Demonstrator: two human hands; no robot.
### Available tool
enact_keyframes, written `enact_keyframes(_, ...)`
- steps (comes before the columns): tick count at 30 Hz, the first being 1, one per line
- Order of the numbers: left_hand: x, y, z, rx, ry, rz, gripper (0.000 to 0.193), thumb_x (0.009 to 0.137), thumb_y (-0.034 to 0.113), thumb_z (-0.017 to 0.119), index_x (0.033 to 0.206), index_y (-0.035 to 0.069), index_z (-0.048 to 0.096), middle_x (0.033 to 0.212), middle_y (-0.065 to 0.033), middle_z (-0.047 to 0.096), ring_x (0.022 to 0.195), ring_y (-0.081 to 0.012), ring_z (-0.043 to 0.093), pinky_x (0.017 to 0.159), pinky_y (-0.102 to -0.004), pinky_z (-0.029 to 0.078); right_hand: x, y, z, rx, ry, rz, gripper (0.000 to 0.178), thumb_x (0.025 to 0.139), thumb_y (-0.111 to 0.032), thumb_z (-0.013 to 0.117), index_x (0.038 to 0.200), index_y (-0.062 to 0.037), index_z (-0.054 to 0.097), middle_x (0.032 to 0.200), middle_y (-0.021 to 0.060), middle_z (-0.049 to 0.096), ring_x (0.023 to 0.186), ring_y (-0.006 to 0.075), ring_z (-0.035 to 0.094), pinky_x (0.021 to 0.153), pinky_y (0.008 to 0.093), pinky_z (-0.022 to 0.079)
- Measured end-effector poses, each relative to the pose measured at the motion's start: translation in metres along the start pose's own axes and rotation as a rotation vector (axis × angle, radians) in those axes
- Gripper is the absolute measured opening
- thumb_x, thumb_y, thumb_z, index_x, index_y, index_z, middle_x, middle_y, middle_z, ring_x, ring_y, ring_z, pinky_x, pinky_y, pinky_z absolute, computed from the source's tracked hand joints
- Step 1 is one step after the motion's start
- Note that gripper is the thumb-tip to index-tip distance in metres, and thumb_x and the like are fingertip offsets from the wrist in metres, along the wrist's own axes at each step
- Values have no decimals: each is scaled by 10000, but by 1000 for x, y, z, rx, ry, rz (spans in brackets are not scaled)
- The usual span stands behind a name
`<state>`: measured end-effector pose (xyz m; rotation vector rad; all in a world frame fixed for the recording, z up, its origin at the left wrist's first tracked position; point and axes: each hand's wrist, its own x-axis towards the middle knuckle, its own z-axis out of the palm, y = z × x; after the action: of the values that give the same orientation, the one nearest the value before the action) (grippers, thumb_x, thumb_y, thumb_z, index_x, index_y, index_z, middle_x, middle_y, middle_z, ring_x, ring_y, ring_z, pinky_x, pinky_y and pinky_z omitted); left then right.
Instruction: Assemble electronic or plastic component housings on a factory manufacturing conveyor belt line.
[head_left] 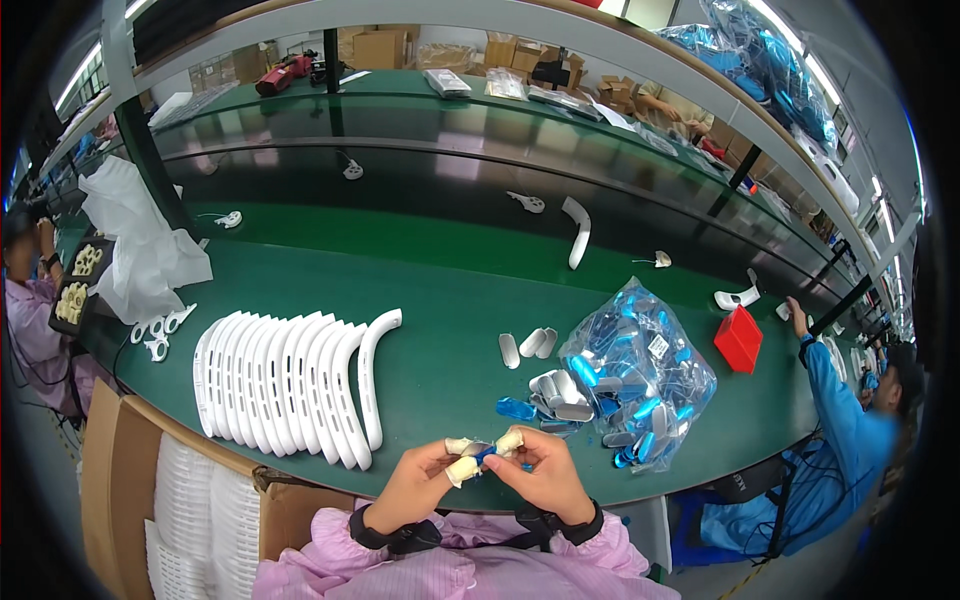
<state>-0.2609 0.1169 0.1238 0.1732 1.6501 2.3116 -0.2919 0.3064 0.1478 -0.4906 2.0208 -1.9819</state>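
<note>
small blue-wrapped part pinched between left hand, right hand fingertips

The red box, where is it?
In the head view, the red box sits on the green table at the right, beyond the clear bag of blue pieces, near a co-worker's blue sleeve.

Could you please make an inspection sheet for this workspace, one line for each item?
Surface: green bench, in use.
Job's things: small blue-wrapped part pinched between both hands; clear bag of blue-wrapped parts; bare grey-white parts; row of curved white pieces.
Clutter: red box; white foam sheets.
Grippers: left hand and right hand, fingertips taped.
Cables: nothing seen.
Surroundings: cardboard box at left; co-worker in blue at right.
</note>
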Motion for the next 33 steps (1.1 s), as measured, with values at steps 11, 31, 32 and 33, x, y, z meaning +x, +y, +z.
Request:
enact_keyframes(11,14,-7,-20,-305,196,187,213,910,74,592,1112,16,554,1061,-61,628,973,-130,587,874,-284,463,-20,11,-38,-783,383,-359,184,731,-21,736,868,2,616,878,84,627,749,197,609,631,294,484)
enact_keyframes(31,11,-6,-6,4,193,140,220,923,81,589,1124,0,550,977,-67,646,862,-140,630,736,-243,479,-7,5,2,98,202,82,177,830,-3,688,999,45,667,965,66,679,880,109,613,797,231,481)
enact_keyframes(32,12,-2,-7,48,193,124,189,922,76,588,1096,4,569,966,-59,644,859,-133,623,739,-245,474,-8,6,-2,86,197,112,165,834,2,683,991,49,664,971,64,675,884,106,611,799,228,480)
enact_keyframes(33,13,-1,-8,92,193,108,159,921,70,587,1068,8,588,954,-52,642,855,-127,617,743,-247,470,-8,10,-4,110,210,94,173,841,4,673,1008,46,652,973,63,671,884,107,611,799,231,482)
